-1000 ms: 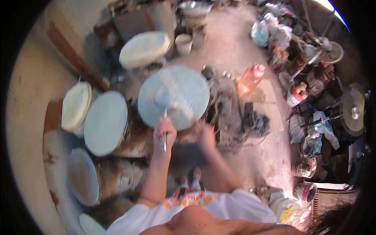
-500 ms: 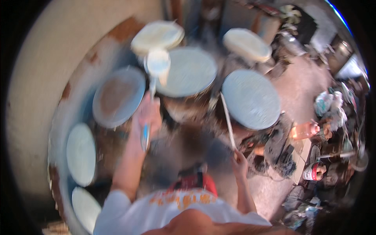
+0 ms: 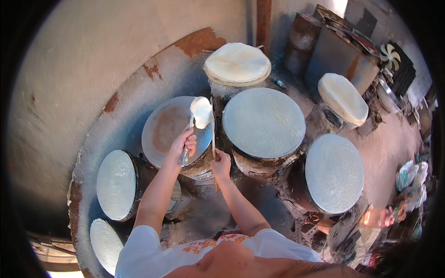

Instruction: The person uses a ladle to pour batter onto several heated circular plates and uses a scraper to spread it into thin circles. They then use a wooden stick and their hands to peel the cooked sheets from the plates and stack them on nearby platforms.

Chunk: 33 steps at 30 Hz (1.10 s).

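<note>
My left hand [image 3: 185,142] is closed round the handle of a ladle [image 3: 201,112], whose bowl is covered with thick white batter. The ladle is above the right side of a round griddle [image 3: 160,132], which has a bare, brownish middle. In my right hand [image 3: 221,165] is a thin wooden stick [image 3: 213,129], held upright close to the ladle's bowl; I cannot tell whether they touch. To the right, a middle griddle [image 3: 264,123] is covered by a pale, round sheet of batter.
More batter-covered griddles stand around me: a right one [image 3: 334,173], a left one [image 3: 116,185] and a lower left one [image 3: 105,245]. Stacked round flatbreads [image 3: 237,64] sit at the back, with another stack [image 3: 343,98] at back right. A curved wall [image 3: 125,97] bounds the left side.
The ladle has gone from the edge of the middle griddle to the bare-middled left one. My right hand has brought the stick leftward beside it. The view has shifted too.
</note>
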Motion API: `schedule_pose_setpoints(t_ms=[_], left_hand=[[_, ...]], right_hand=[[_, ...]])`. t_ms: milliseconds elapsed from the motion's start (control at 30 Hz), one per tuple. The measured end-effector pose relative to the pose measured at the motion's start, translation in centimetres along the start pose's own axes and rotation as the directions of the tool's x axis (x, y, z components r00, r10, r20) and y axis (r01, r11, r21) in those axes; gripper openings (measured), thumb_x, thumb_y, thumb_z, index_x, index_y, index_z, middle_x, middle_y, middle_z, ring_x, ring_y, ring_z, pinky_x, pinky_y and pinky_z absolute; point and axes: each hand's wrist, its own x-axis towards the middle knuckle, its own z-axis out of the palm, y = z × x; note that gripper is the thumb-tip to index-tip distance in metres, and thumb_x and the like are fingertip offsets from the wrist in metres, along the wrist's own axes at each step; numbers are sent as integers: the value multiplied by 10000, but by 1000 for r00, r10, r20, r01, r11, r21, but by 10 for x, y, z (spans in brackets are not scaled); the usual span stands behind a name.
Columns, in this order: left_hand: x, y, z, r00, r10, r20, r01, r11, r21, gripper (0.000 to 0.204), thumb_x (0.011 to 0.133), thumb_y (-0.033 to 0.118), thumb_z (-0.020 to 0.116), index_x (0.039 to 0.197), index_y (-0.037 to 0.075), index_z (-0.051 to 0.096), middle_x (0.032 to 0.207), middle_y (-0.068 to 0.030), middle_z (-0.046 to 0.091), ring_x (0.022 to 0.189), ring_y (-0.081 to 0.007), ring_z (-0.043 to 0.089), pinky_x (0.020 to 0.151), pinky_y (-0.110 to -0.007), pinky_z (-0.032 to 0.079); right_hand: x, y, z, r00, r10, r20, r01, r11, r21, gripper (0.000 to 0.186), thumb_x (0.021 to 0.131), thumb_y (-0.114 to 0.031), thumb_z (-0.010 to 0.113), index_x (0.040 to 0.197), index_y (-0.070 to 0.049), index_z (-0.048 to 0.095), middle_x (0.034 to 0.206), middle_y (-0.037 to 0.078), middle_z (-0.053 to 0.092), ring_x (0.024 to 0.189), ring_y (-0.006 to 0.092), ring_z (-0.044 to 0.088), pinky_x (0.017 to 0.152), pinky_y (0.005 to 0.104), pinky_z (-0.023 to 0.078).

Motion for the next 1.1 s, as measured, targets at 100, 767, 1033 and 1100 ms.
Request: schedule_pose_setpoints(t_ms=[100,767,1033,1100], left_hand=[[11,1,3,996,86,-17,-80,973,218,437,947,153,527,1343,278,392,626,56,397,462,-16,390,374,-171,345],[7,91,-67,873,486,-35,-192,409,892,562,915,94,533,1438,193,352,537,9,399,345,-96,374,319,-275,322],[-16,113,-76,726,688,-4,-18,25,1000,491,929,137,547,1398,217,426,508,-50,485,337,-124,431,344,-305,362],[-13,106,-75,728,684,48,-37,-31,999,496,933,156,544,1407,225,415,507,-46,483,335,-124,429,346,-308,364]], right_hand=[[5,8,13,991,-115,-73,111,992,-60,463,623,71,605,1086,56,597,955,195,545,845,305,561,757,353,466],[22,-22,21,932,-297,209,364,758,-541,375,737,-21,569,1105,-78,615,1034,116,570,1008,339,521,804,401,486],[63,-16,30,925,-268,269,379,705,-600,436,660,38,603,1082,-67,640,1041,83,603,968,324,532,823,395,479],[43,-16,37,929,-265,259,368,746,-556,426,662,60,598,1068,-63,645,1029,90,602,946,327,540,809,399,480]])
